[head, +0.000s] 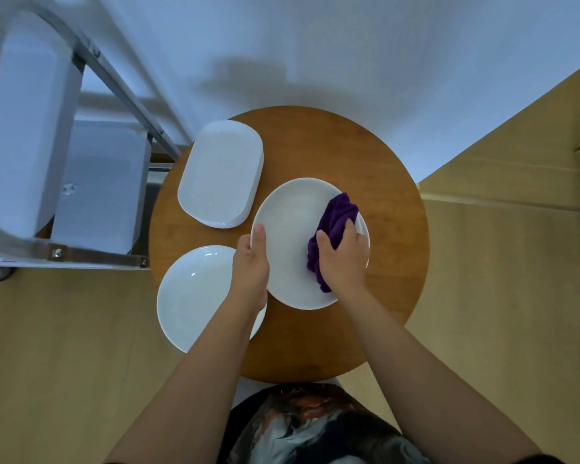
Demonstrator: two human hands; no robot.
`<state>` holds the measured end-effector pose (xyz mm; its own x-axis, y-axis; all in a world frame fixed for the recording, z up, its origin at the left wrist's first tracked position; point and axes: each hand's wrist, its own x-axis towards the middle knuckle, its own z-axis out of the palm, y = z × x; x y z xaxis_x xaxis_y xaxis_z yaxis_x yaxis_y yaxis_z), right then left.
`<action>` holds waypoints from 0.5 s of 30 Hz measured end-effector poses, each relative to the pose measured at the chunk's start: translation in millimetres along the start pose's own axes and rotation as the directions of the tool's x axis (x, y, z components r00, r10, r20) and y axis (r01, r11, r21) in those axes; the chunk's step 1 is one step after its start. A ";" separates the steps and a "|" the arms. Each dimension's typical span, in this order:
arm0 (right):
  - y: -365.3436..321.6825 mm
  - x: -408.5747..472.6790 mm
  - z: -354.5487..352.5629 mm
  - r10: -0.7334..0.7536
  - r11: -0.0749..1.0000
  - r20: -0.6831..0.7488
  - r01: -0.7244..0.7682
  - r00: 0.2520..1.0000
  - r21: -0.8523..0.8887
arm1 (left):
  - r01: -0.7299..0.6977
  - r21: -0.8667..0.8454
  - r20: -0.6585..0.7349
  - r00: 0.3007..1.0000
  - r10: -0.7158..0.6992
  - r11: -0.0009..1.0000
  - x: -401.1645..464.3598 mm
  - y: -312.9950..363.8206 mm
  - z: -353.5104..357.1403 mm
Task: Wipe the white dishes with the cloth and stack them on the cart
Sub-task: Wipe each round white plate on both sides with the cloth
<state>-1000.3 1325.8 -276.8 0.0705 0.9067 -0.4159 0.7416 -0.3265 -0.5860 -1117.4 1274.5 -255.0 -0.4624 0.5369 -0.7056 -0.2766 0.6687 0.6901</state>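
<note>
Fingers of the right hand (342, 259) curl round a bunched purple cloth (332, 226), pressing it onto the right side of a round white plate (292, 242). The left hand (252, 259) grips the same plate at its left rim, thumb lying on the upper face and the fingers hidden beneath. This plate sits near the middle of a round wooden table (375, 162). A stack of oblong white dishes (220, 174) lies just beside it at the far left, and a round white bowl (191, 296) sits at the near left, overhanging the table edge. Left of the table stands a metal-framed cart (91, 61) carrying white dishes (27, 128).
</note>
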 end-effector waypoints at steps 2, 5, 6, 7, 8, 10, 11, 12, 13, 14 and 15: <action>-4.6 -2.8 4.0 -0.012 0.997 -0.051 0.008 0.999 -0.071 | -0.006 -0.048 0.007 1.000 0.006 0.999 -5.1 1.1 -0.9; -18.6 -8.9 4.4 -0.023 0.990 -0.116 0.006 0.993 -0.143 | -0.029 -0.074 0.004 1.000 0.029 0.997 -12.3 4.2 -2.2; -26.2 -10.6 2.4 -0.046 0.986 -0.125 0.025 0.991 -0.164 | -0.032 -0.082 0.004 0.999 0.032 0.996 -14.9 6.9 -3.4; -34.8 -12.1 -0.4 -0.094 0.980 -0.128 0.069 0.987 -0.184 | -0.028 -0.097 0.007 1.000 0.029 0.995 -17.7 10.8 -5.2; -44.6 -14.2 -4.1 -0.163 0.969 -0.121 0.136 0.979 -0.207 | -0.017 -0.119 0.017 1.000 0.019 0.993 -21.1 15.3 -7.0; -65.1 -21.4 -11.3 -0.339 0.914 -0.081 0.308 0.937 -0.265 | 0.017 -0.184 0.044 0.999 -0.009 0.983 -29.1 25.2 -10.2; -75.4 -28.4 -14.8 -0.440 0.868 -0.061 0.406 0.896 -0.286 | 0.035 -0.222 0.040 0.999 -0.027 0.974 -34.2 30.2 -12.3; -85.2 -37.9 -17.8 -0.533 0.815 -0.044 0.498 0.845 -0.297 | 0.043 -0.265 0.029 0.999 -0.037 0.963 -39.7 35.6 -15.4; -94.0 -48.8 -20.4 -0.611 0.759 -0.032 0.575 0.791 -0.305 | 0.030 -0.317 0.029 0.999 -0.022 0.948 -45.5 41.0 -19.1; -100.8 -60.0 -21.4 -0.675 0.702 -0.013 0.636 0.738 -0.319 | -0.002 -0.383 0.052 0.998 0.023 0.924 -50.8 46.0 -23.7; -105.2 -71.0 -21.7 -0.720 0.647 0.026 0.684 0.693 -0.337 | -0.033 -0.456 0.082 0.993 0.080 0.889 -55.6 51.4 -28.4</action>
<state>-1068.8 1301.6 -170.6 -0.5027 0.8568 0.1151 0.7527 0.4993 -0.4291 -1129.8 1264.4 -175.8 -0.4120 0.6290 -0.6593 -0.6150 0.3419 0.7106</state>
